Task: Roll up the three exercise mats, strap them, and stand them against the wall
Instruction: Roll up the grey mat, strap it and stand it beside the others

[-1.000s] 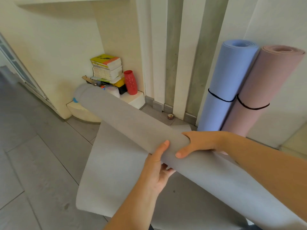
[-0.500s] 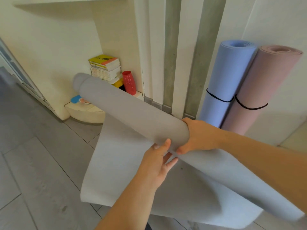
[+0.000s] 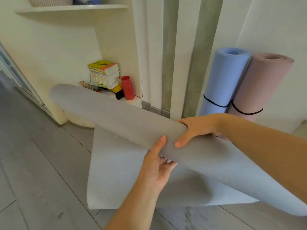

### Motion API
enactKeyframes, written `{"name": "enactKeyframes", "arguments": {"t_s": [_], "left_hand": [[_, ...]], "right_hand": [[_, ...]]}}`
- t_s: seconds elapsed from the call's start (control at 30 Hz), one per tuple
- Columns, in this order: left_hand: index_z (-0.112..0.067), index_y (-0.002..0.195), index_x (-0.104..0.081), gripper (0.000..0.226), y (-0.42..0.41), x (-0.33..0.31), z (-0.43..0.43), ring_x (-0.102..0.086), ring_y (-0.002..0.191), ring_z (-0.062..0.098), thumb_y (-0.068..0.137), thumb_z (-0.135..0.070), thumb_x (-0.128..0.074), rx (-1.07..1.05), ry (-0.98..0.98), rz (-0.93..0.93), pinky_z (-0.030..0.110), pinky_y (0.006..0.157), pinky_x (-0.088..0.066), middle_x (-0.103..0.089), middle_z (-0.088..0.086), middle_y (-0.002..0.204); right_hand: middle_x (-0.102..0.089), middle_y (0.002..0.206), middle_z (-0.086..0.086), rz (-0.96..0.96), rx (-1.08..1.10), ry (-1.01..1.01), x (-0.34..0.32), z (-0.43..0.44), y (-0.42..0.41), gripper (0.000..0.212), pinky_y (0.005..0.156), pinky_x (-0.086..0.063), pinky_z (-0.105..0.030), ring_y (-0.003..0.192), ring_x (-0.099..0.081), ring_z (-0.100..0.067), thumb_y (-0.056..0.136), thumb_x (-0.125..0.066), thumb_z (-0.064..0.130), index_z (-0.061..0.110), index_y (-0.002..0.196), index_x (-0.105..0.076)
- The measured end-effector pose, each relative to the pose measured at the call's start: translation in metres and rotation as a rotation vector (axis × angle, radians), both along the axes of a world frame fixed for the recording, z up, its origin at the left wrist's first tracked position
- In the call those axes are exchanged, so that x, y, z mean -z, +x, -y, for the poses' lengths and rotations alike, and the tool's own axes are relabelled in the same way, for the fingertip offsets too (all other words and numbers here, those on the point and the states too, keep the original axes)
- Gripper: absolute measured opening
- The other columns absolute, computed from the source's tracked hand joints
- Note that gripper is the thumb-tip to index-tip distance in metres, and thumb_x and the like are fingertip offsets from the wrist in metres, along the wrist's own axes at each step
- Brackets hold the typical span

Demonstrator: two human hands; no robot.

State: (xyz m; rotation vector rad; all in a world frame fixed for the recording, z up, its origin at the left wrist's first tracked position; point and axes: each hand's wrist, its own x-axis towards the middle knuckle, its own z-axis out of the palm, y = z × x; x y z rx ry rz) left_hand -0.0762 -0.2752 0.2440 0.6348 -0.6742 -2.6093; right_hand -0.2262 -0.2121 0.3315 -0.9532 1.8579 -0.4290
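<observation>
Above the grey tiled floor (image 3: 33, 163), the half-rolled grey foam exercise mat (image 3: 116, 120) was held up: the right hand (image 3: 196, 128) curled its fingers (image 3: 181, 121) over the roll, the left hand (image 3: 156, 165) clasped it from beneath. Rolling looked unfinished; the hanging tail needed winding in next.

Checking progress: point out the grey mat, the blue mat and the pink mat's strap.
grey mat (image 3: 116, 117): head view, middle of the rolled part.
blue mat (image 3: 222, 80): head view, roll's side above its strap.
pink mat's strap (image 3: 247, 113): head view, front of the black band.
</observation>
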Motion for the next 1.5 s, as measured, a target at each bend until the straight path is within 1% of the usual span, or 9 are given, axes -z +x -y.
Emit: {"name": "enactKeyframes", "arguments": {"t_s": [0.23,0.47,0.57,0.67,0.83,0.97,1.03,1.23,1.5], "left_hand": [[-0.015,0.128,-0.058,0.086,-0.002,0.006,0.003,-0.062,0.116,0.025,0.050,-0.028,-0.094,0.106,-0.002,-0.138,0.043,0.084,-0.055,-0.064,0.010,0.127],[-0.017,0.122,-0.059,0.033,-0.001,0.006,0.000,-0.061,0.107,0.020,0.089,-0.022,-0.061,-0.025,-0.070,0.162,0.046,0.093,-0.049,-0.068,0.003,0.108],[-0.018,0.120,-0.061,0.039,0.000,-0.002,0.000,-0.062,0.109,0.024,0.082,-0.021,-0.067,-0.046,-0.021,0.145,0.052,0.101,-0.044,-0.068,0.007,0.112],[-0.019,0.117,-0.064,0.056,-0.001,-0.002,0.005,-0.064,0.104,0.023,0.064,-0.034,-0.074,-0.094,-0.014,0.132,0.046,0.080,-0.056,-0.071,0.007,0.107],[-0.018,0.122,-0.061,0.059,0.008,0.006,0.011,-0.066,0.102,0.022,0.066,-0.034,-0.071,-0.113,0.013,0.091,0.043,0.079,-0.054,-0.073,0.007,0.105],[-0.018,0.125,-0.059,0.053,0.011,0.007,0.009,-0.065,0.108,0.023,0.075,-0.031,-0.070,-0.001,-0.089,0.022,0.041,0.085,-0.053,-0.069,0.008,0.117],[-0.019,0.129,-0.057,0.063,0.013,0.008,0.011,-0.063,0.114,0.024,0.071,-0.035,-0.079,0.055,-0.155,-0.022,0.039,0.086,-0.054,-0.066,0.008,0.124],[-0.017,0.137,-0.049,0.085,0.011,0.011,0.022,-0.053,0.127,0.025,0.064,-0.044,-0.084,0.136,-0.202,-0.132,0.043,0.103,-0.046,-0.057,0.009,0.136],[-0.025,0.123,-0.055,0.048,0.013,0.005,0.015,-0.061,0.111,0.014,0.081,-0.047,-0.060,-0.069,-0.268,0.223,0.044,0.078,-0.056,-0.068,-0.006,0.114]], "right_hand": [[-0.073,0.106,-0.004,0.181,0.018,-0.020,0.000,-0.001,-0.008,0.041,0.077,-0.059,-0.034,0.092,-0.071,-0.021,0.074,-0.078,0.022,0.022,0.111,-0.059],[-0.060,0.112,0.011,-0.417,0.023,-0.163,0.017,-0.002,0.006,0.075,0.084,-0.054,-0.031,0.096,-0.061,-0.010,0.061,-0.082,0.049,0.031,0.123,-0.045],[-0.056,0.117,0.010,-0.709,-0.020,-0.230,0.031,-0.001,0.024,0.093,0.083,-0.051,-0.033,0.101,-0.058,-0.015,0.057,-0.078,0.059,0.031,0.133,-0.033],[-0.044,0.135,0.004,-0.931,-0.148,-0.274,0.044,0.001,0.041,0.107,0.088,-0.046,-0.036,0.116,-0.050,-0.022,0.060,-0.077,0.058,0.026,0.144,-0.018],[-0.046,0.137,0.013,-0.347,-0.089,-0.222,0.017,-0.003,0.017,0.079,0.097,-0.040,-0.023,0.116,-0.049,-0.006,0.074,-0.077,0.044,0.033,0.140,-0.034],[-0.070,0.112,0.002,0.100,-0.038,-0.017,0.015,-0.001,0.000,0.037,0.084,-0.056,-0.029,0.099,-0.068,-0.016,0.082,-0.073,0.024,0.027,0.115,-0.056],[-0.070,0.114,-0.001,0.188,-0.050,0.007,0.021,-0.001,-0.005,0.041,0.090,-0.054,-0.033,0.104,-0.067,-0.019,0.077,-0.075,0.025,0.025,0.115,-0.058],[-0.071,0.112,-0.005,0.241,0.003,-0.087,0.028,-0.002,-0.002,0.049,0.087,-0.055,-0.036,0.102,-0.068,-0.023,0.071,-0.074,0.030,0.018,0.117,-0.062],[-0.063,0.116,0.008,-0.254,0.153,-0.247,0.046,0.002,0.017,0.089,0.091,-0.053,-0.035,0.102,-0.062,-0.012,0.050,-0.083,0.059,0.028,0.126,-0.049]]}}
